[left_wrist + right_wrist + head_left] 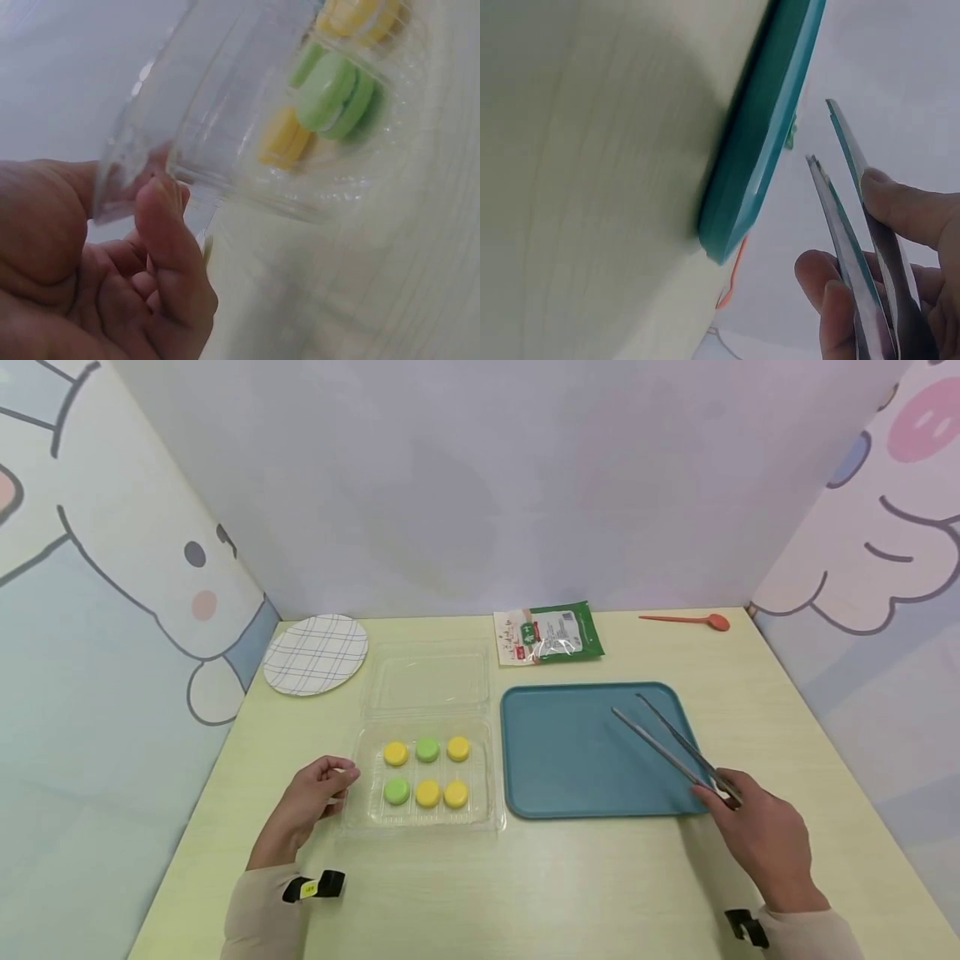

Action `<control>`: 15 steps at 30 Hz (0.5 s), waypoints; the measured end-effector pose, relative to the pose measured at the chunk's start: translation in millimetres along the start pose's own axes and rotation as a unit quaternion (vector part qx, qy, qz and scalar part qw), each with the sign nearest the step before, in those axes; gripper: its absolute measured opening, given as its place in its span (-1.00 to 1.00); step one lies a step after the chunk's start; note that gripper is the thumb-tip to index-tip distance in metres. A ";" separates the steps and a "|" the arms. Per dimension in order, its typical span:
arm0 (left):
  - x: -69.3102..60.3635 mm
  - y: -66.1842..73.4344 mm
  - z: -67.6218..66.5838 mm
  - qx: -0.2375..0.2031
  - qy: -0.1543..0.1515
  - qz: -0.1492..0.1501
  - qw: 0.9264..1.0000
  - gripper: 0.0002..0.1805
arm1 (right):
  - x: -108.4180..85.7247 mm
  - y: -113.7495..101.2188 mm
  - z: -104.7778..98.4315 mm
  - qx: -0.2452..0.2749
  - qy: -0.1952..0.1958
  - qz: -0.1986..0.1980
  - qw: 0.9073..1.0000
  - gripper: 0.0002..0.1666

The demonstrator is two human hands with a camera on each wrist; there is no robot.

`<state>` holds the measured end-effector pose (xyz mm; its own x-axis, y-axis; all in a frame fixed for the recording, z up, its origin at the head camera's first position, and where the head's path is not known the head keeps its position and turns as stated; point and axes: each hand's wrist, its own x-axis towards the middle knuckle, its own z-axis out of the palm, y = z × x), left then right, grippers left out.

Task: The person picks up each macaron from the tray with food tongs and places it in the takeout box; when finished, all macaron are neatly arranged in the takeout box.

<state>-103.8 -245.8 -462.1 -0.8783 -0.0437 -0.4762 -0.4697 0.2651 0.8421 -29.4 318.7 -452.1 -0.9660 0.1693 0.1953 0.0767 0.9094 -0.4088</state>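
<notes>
My left hand (311,797) pinches the left rim of a clear plastic container (431,724), which lies with its lid folded back. Several macarons stand inside in two rows, some yellow (457,748) and some green (427,749). In the left wrist view, thumb and finger meet at the container's edge, near a green macaron (324,90). My right hand (765,839) grips metal tongs (662,750), their arms spread and nothing between the tips. The tongs reach over the right part of a blue tray (562,752), and no macaron lies on it.
A white plate with blue lines (317,656) is at the back left. Behind the tray lie a green-and-white packet (551,633) and an orange-red spoon (717,622). Printed walls (465,485) enclose the table (585,893) at the back and both sides.
</notes>
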 end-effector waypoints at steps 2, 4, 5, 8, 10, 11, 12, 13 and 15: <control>0.0 -0.4 -0.1 -0.001 0.001 0.001 1.000 -0.70 | 1.7 2.2 -0.9 0.001 -0.005 0.005 1.000 -0.49; 0.0 -0.8 -0.1 -0.001 0.002 0.001 1.000 -0.70 | 4.0 3.9 -1.2 0.002 -0.015 0.011 1.000 -0.49; 0.0 -1.0 0.0 -0.001 0.003 0.002 1.000 -0.70 | 4.8 4.4 -1.1 0.002 -0.019 0.014 1.000 -0.49; 0.2 -1.6 0.1 -0.002 0.004 0.002 1.000 -0.70 | 7.8 6.6 -1.4 0.000 -0.036 0.032 0.999 -0.48; 0.4 -2.2 0.2 -0.004 0.003 0.002 1.000 -0.70 | 10.2 9.0 -2.3 -0.001 -0.044 0.050 0.998 -0.46; 0.4 -2.4 0.1 -0.005 0.003 0.002 1.000 -0.70 | 11.7 10.4 -3.0 -0.001 -0.047 0.059 0.997 -0.45; 0.5 -2.6 0.1 -0.005 0.002 0.002 1.000 -0.70 | 13.0 11.9 -3.7 0.000 -0.051 0.068 0.996 -0.44; 0.5 -2.7 0.0 -0.005 0.002 0.002 1.000 -0.70 | 14.5 13.4 -4.6 0.001 -0.056 0.077 0.995 -0.43; 0.7 -2.6 -0.3 -0.005 0.003 0.003 1.000 -0.69 | 17.8 16.1 -6.2 0.004 -0.063 0.088 0.994 -0.40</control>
<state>-103.2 -246.8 -464.5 -0.8817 -0.0473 -0.4694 -0.4648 0.2566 0.8474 -43.9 338.8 -449.7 -0.9613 0.2756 0.0073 0.2453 0.8674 -0.4330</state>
